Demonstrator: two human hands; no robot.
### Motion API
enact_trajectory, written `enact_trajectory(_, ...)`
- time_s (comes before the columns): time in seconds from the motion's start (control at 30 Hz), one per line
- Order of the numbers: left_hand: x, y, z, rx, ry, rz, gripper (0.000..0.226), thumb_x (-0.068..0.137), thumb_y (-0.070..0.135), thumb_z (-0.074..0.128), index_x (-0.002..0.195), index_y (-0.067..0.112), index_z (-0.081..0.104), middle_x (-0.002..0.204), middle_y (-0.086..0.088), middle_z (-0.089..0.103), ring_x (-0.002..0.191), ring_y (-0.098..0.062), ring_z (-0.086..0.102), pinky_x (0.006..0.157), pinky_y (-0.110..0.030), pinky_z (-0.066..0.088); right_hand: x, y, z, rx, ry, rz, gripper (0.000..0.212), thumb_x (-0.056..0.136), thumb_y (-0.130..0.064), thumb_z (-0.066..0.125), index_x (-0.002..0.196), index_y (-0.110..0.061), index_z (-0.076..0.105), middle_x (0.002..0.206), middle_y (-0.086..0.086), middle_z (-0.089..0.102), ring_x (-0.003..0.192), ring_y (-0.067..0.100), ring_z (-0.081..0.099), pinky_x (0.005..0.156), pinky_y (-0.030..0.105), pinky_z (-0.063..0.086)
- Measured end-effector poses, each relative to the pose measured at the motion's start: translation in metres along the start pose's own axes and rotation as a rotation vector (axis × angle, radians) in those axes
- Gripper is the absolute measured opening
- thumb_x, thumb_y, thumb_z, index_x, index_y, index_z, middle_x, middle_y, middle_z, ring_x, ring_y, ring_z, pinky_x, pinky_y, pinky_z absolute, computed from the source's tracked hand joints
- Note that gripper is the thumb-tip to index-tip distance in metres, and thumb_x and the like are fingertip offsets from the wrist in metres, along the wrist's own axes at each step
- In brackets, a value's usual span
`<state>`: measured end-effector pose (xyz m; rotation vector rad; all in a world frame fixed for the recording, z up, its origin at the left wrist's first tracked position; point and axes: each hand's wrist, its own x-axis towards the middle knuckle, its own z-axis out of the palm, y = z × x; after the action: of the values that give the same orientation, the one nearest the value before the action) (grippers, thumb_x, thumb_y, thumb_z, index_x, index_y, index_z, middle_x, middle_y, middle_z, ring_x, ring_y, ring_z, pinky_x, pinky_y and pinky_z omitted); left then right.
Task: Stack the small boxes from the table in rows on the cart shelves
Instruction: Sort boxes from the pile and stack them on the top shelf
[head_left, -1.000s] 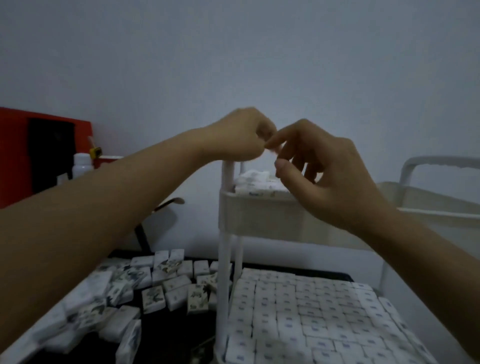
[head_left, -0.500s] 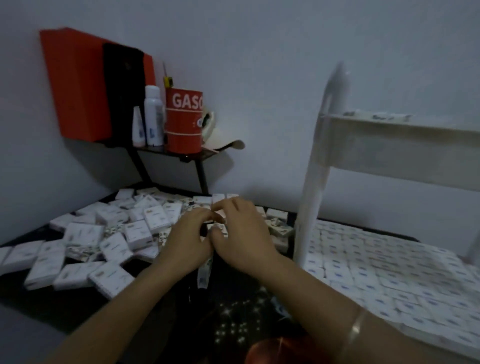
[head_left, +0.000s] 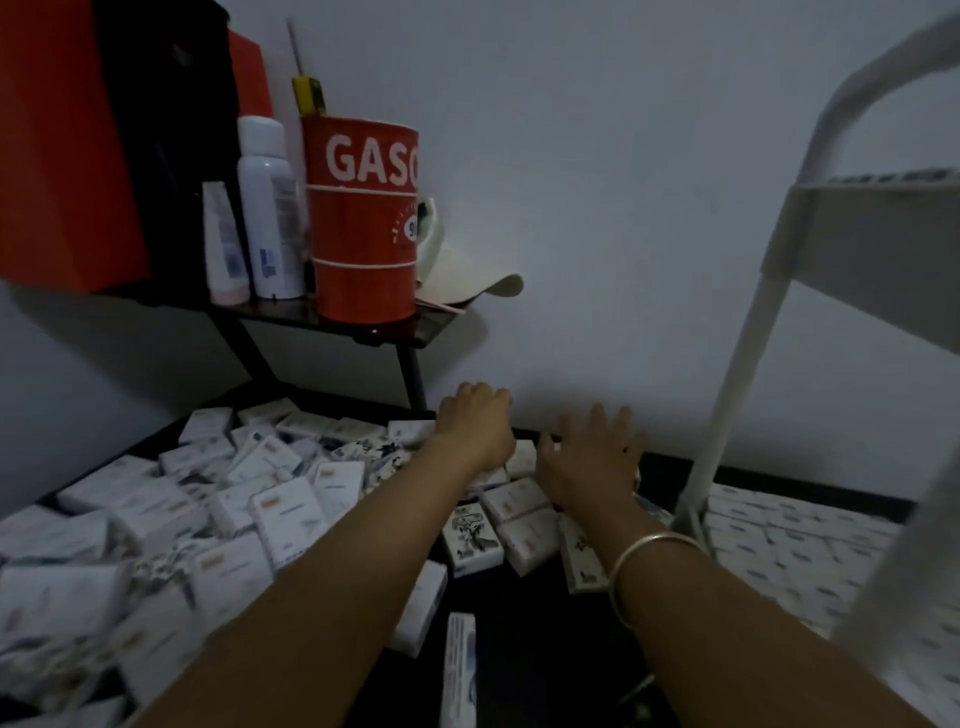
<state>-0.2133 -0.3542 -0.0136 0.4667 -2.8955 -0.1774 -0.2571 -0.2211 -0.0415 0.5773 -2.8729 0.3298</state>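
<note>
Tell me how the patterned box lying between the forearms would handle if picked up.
The patterned box looks like flat-faced card: probably light, fairly stiff, unlikely to roll. Lying flat on the dark table, it should slide rather than tip when pushed.

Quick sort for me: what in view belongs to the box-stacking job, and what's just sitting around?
Job:
- loose small boxes
- cart
- rows of boxes already on it
- left hand and right hand, both over the pile

Lying about, on the wall shelf:
- red can
- spray bottle
- small tube
- cap
</note>
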Motion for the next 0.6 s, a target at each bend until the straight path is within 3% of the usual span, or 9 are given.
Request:
enact_trajectory(0.07,0.023,-0.005,0.019,0.069,-0.133,-0.005,0.057,0.097,0.029,0.042,0.15,0.018,0.025,0.157,-0.011,0.019,0.143,-0.032,0.014,0.116,-0.047,0.018,0.006,0.007,0.014,-0.058,-0.114,-0.048,0.06,0.099,-0.054,0.019,0.154,-0.031,0.013,0.162,0.009,-0.004,0.146,0.038,-0.012,0.112,0.064,-0.01)
enact_trajectory(0.17,0.034,-0.016,0.04,0.096,-0.296,-0.063,0.057,0.101,0.046,0.019,0.155,0.029,0.008,0.162,-0.007,-0.004,0.147,-0.036,-0.005,0.118,-0.052,0.001,0.004,0.008,0.023,-0.084,-0.29,-0.062,0.061,0.097,-0.059,0.013,0.153,-0.039,0.003,0.163,0.005,-0.006,0.147,0.038,-0.009,0.11,0.067,-0.006)
enact_trajectory(0.3,0.034,-0.021,0.043,0.041,-0.303,-0.047,0.056,0.1,0.047,0.014,0.152,0.028,0.023,0.161,-0.01,0.013,0.142,-0.037,0.022,0.117,-0.045,0.019,-0.004,0.003,0.017,-0.088,-0.345,-0.043,0.06,0.098,-0.057,0.013,0.153,-0.039,0.001,0.163,0.005,-0.006,0.146,0.04,-0.009,0.111,0.068,0.001)
enact_trajectory(0.47,0.023,-0.019,0.035,-0.025,-0.366,-0.035,0.048,0.101,0.034,0.028,0.145,0.021,0.039,0.156,-0.009,0.029,0.136,-0.03,0.035,0.112,-0.041,0.03,-0.035,-0.004,0.011,-0.079,-0.34,-0.007,0.058,0.099,-0.053,0.014,0.154,-0.037,0.003,0.163,0.008,-0.005,0.146,0.041,-0.008,0.111,0.068,0.0)
enact_trajectory(0.6,0.0,-0.018,0.031,-0.122,-0.349,0.015,0.048,0.101,0.039,0.024,0.139,0.02,0.049,0.149,-0.007,0.041,0.129,-0.027,0.043,0.105,-0.037,0.037,-0.062,-0.004,0.005,-0.091,-0.362,0.034,0.058,0.099,-0.051,0.014,0.154,-0.036,0.002,0.162,0.009,-0.004,0.146,0.041,-0.008,0.11,0.069,0.001)
